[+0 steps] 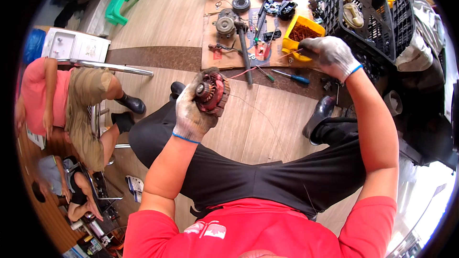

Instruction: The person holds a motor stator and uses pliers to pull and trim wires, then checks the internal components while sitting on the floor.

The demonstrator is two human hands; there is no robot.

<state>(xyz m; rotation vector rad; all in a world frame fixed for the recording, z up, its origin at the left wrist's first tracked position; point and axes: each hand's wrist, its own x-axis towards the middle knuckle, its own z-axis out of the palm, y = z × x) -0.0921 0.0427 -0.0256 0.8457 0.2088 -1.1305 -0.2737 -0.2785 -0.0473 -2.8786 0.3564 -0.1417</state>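
Hands apart: left hand (191, 112) is gripping the wound motor armature (213, 94) ahead of the lap (267, 177), right hand (333, 56) is pinching red wire (239, 74) by the yellow bin (289, 43); keeping the pull steady should be avoiding snags

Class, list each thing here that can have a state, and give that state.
Left hand: gloved, closed around wound motor part
Wound motor part: held above floor
Right hand: gloved, apparently pinching red wire
Red wire: stretched out
Yellow container: open, holding copper-coloured strands
Blue screwdriver: lying down
Green stool: upright, unoccupied
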